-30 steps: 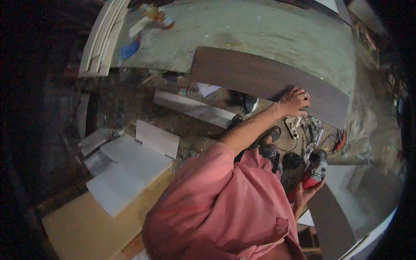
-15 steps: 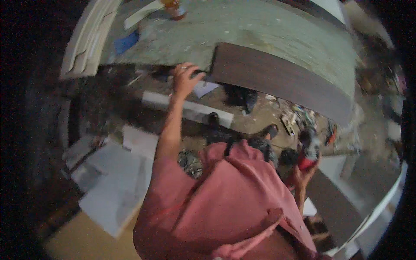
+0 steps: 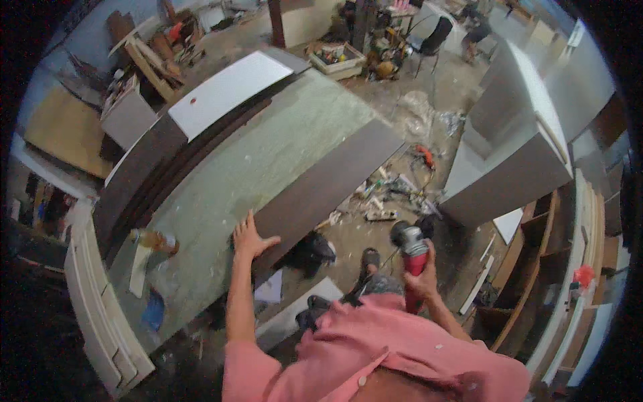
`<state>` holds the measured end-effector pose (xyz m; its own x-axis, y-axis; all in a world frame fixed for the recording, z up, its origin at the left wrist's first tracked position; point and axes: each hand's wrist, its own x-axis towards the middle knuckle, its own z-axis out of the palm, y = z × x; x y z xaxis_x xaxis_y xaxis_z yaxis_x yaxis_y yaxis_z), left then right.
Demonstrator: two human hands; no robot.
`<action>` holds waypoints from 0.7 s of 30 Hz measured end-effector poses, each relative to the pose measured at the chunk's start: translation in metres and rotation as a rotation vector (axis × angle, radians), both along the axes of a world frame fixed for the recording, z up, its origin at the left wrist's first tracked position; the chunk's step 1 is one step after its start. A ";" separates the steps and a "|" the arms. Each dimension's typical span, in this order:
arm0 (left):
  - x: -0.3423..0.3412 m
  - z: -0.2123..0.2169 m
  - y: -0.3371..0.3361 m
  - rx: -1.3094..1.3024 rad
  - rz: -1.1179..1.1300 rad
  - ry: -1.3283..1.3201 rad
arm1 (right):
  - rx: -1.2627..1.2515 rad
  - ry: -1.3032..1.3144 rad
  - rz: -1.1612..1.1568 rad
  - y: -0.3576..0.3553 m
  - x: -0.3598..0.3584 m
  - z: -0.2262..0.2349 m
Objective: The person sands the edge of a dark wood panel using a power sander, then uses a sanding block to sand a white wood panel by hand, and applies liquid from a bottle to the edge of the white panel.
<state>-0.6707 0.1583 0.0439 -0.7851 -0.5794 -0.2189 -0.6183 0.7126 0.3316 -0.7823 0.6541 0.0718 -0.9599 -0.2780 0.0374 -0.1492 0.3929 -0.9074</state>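
A long dark brown board (image 3: pixel 328 177) lies along the near edge of a pale green worktable (image 3: pixel 221 181). My left hand (image 3: pixel 250 240) rests at the board's left end, fingers spread and thumb stretched out across it. On my right side, my right hand (image 3: pixel 422 273) is wrapped round the red body of an angle grinder (image 3: pixel 414 253). The grinder's grey metal head points away from me, with a dark round part at its tip. It is held clear of the board, over the floor.
A bottle of amber liquid (image 3: pixel 155 241) and a blue piece (image 3: pixel 153 309) lie on the table's left. Stacked dark boards and a white panel (image 3: pixel 231 90) line its far side. A grey cabinet (image 3: pixel 506 174) stands right. Scraps and an orange power tool (image 3: pixel 425 157) litter the floor.
The view has swung up and to the right, showing more of the room. My left hand now touches the board's end, having been just off it. The grinder stays in my right hand.
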 end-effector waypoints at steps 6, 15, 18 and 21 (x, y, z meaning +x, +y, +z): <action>-0.004 0.013 -0.008 -0.065 0.008 -0.151 | -0.053 0.082 -0.155 0.055 -0.002 -0.031; 0.009 0.029 -0.008 0.092 0.071 -0.053 | -0.122 -0.034 -0.214 0.091 -0.057 -0.023; 0.007 0.017 0.004 0.214 0.218 0.066 | -0.031 0.063 -0.179 0.108 -0.080 -0.036; 0.016 0.025 0.040 0.260 0.247 0.054 | -0.191 -0.057 -0.147 0.103 -0.081 -0.026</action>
<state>-0.6551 0.1979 0.0687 -0.6430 -0.6835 -0.3454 -0.7377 0.4317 0.5190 -0.8635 0.7568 0.0454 -0.9915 -0.1282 0.0203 -0.0493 0.2274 -0.9726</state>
